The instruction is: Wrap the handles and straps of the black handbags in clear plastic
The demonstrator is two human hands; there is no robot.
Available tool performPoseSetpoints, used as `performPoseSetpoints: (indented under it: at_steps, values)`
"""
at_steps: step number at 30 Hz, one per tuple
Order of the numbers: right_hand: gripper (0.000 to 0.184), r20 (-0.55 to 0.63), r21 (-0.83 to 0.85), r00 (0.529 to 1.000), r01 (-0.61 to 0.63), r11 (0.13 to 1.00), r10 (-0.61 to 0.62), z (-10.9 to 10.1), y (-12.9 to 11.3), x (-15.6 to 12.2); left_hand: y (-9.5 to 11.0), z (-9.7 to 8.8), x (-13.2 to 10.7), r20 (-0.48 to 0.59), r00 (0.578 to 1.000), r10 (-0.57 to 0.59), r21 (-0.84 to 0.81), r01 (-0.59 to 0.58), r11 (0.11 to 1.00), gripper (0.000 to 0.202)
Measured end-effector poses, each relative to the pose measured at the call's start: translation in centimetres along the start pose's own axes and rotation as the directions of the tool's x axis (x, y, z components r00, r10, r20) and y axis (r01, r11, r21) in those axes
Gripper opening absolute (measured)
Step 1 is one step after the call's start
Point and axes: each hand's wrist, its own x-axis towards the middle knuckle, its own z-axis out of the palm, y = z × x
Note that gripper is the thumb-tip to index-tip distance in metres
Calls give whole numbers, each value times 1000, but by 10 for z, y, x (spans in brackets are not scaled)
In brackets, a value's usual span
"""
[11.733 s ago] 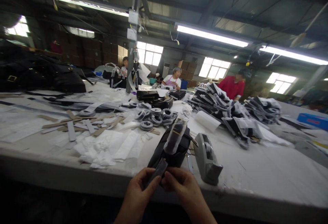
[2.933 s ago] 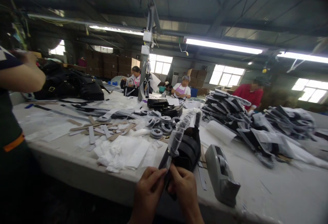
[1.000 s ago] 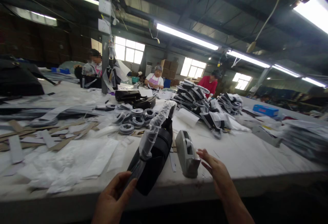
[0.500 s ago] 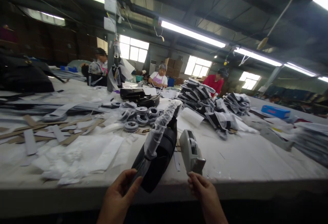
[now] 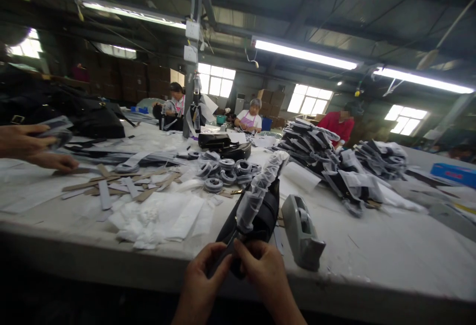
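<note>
A black bag [image 5: 270, 216] sits at the table's front edge, its strap [image 5: 256, 198] rising along it in crinkled translucent white wrapping. My left hand [image 5: 206, 273] is closed on the lower, dark part of the strap, thumb and fingers around it. My right hand [image 5: 265, 268] presses thumb and fingertips against the same strap, just below the wrapping's lower end; whether a piece of tape is between them is hidden. Right of the bag stands a grey tape dispenser [image 5: 303, 233].
Rolls of grey strip [image 5: 227, 176] lie behind the bag. Crumpled white sheets [image 5: 156, 218] and cardboard strips [image 5: 107, 186] spread leftward. Wrapped black pieces [image 5: 308, 144] are piled at back right. A co-worker's hands [image 5: 33, 144] reach in from the left. Other people sit across the table.
My right hand has left the tape dispenser's cutting end and come to the strap beside my left hand. The view has turned left, bringing a co-worker's hands into sight.
</note>
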Motion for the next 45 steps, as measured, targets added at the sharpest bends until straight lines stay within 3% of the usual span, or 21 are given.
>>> performPoseSetpoints:
  at_steps: [3, 7, 10, 17, 21, 25, 31, 35, 38, 45]
  values:
    - [50, 101, 111, 995, -9, 994, -2, -5, 8, -1, 1, -2, 1, 35, 999, -42, -85, 44, 995, 33]
    - [49, 265, 381, 964, -139, 914, 36, -10, 21, -2, 10, -3, 0, 94, 982, -165, -169, 179, 969, 40]
    - [51, 230, 380, 971, -147, 913, 60, -11, 26, -3, 18, -3, -2, 179, 944, -276, -177, 306, 935, 47]
    - [39, 101, 150, 990, 85, 985, -101, -10, 20, -18, 27, -6, -5, 308, 874, -376, -189, 443, 877, 50]
    - [38, -27, 152, 996, 93, 984, -90, 5, 28, -22, 16, -1, -5, 328, 870, -369, -215, 449, 867, 51]
    - [38, -141, 285, 988, 93, 954, -54, 25, 38, -21, 12, 4, -8, 313, 872, -376, -221, 451, 865, 54]
    - [45, -38, 564, 997, -33, 825, 66, 37, 35, -17, 16, 4, -9, 290, 876, -386, -185, 447, 875, 56]
    - [43, -46, 642, 994, -48, 765, 101, 38, 33, -16, 16, 4, -9, 308, 859, -408, -176, 473, 863, 57]
    - [41, -44, 625, 994, -55, 779, 105, 37, 31, -16, 18, 4, -11, 320, 861, -396, -182, 466, 866, 57]
    - [35, -14, 413, 993, -103, 905, 119, 27, 20, -13, 15, 7, -16, 359, 836, -415, -185, 500, 846, 58]
